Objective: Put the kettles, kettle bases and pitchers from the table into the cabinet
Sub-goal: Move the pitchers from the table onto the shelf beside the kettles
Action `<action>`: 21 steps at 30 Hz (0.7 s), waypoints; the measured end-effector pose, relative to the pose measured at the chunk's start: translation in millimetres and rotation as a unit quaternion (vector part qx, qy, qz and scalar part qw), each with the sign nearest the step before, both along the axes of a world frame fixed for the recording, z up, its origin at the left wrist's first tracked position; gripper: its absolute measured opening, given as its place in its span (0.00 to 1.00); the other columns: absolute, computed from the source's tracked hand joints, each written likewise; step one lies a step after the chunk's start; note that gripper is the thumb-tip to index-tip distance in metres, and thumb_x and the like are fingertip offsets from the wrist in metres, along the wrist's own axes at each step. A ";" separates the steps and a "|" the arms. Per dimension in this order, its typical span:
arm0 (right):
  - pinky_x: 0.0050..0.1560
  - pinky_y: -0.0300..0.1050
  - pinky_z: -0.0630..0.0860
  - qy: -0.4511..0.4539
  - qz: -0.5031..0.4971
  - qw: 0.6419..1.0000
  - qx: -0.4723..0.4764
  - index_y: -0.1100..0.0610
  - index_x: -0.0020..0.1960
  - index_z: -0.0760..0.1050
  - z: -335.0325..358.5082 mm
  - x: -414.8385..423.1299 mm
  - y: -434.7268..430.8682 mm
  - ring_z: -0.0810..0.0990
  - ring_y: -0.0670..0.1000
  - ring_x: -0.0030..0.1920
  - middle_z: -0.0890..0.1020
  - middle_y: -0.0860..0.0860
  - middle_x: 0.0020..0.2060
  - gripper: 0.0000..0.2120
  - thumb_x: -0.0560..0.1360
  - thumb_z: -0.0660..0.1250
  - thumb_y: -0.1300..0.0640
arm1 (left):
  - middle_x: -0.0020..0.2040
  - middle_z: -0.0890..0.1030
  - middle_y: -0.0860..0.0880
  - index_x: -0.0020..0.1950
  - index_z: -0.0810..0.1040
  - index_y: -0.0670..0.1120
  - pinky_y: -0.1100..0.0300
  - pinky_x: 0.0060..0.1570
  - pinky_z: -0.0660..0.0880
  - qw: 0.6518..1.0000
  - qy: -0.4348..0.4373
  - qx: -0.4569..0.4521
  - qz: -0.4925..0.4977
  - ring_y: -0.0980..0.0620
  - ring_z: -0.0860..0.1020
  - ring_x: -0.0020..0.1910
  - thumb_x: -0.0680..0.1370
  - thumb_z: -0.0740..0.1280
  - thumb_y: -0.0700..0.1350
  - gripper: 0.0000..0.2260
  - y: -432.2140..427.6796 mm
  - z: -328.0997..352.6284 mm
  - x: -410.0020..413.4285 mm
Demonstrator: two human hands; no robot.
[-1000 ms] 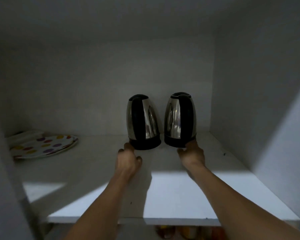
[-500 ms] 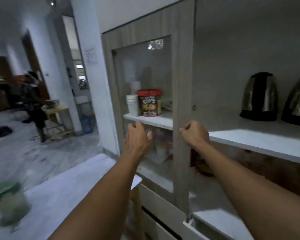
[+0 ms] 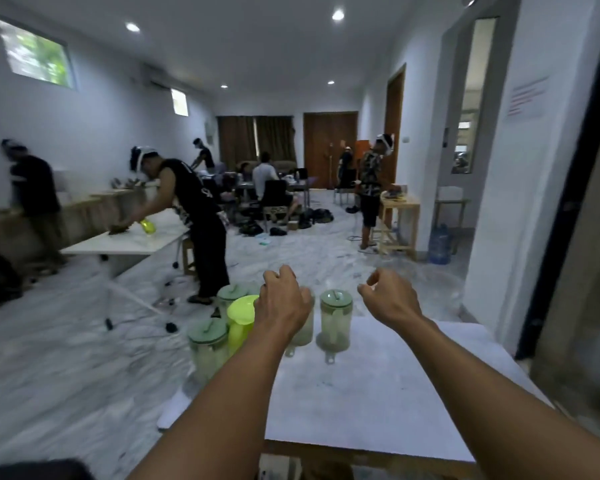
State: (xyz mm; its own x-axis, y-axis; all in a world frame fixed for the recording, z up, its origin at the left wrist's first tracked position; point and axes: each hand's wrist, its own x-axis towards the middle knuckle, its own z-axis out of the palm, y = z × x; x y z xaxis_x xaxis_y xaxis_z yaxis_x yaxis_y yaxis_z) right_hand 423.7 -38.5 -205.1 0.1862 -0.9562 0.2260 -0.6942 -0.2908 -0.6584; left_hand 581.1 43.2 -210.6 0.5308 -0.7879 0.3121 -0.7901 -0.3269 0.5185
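Your left hand (image 3: 284, 306) and right hand (image 3: 390, 301) hover empty, fingers (image 3: 279, 277) loosely curled, above the pitchers (image 3: 336, 320) clustered at the table's (image 3: 378, 403) far end; they look like light, stiff, smooth plastic, so grip the body or handle, not the lid.
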 end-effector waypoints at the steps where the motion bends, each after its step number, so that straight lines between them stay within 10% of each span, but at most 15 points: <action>1: 0.45 0.48 0.70 0.000 0.024 1.000 0.006 0.55 0.50 0.74 -3.5 19.6 -4.5 0.75 0.58 0.48 0.80 0.56 0.51 0.09 0.77 0.66 0.50 | 0.62 0.68 0.41 0.61 0.68 0.43 0.46 0.53 0.75 1.000 0.003 0.005 0.023 0.38 0.75 0.55 0.80 0.62 0.51 0.15 2.3 -3.5 16.5; 14: 0.40 0.46 0.70 -0.010 0.156 0.972 0.173 0.57 0.35 0.72 -102.3 188.9 -16.2 0.78 0.58 0.42 0.77 0.55 0.34 0.13 0.75 0.68 0.54 | 0.64 0.69 0.40 0.64 0.68 0.42 0.46 0.57 0.74 0.968 0.111 0.090 0.206 0.38 0.73 0.61 0.77 0.66 0.51 0.20 34.6 -93.3 153.1; 21: 0.63 0.54 0.72 -0.107 0.060 0.942 0.313 0.58 0.72 0.70 -133.8 264.7 1.1 0.74 0.63 0.67 0.76 0.60 0.68 0.40 0.69 0.71 0.35 | 0.62 0.76 0.40 0.66 0.70 0.39 0.53 0.49 0.74 0.930 0.278 0.124 0.208 0.40 0.77 0.59 0.71 0.74 0.55 0.31 21.0 -139.9 212.0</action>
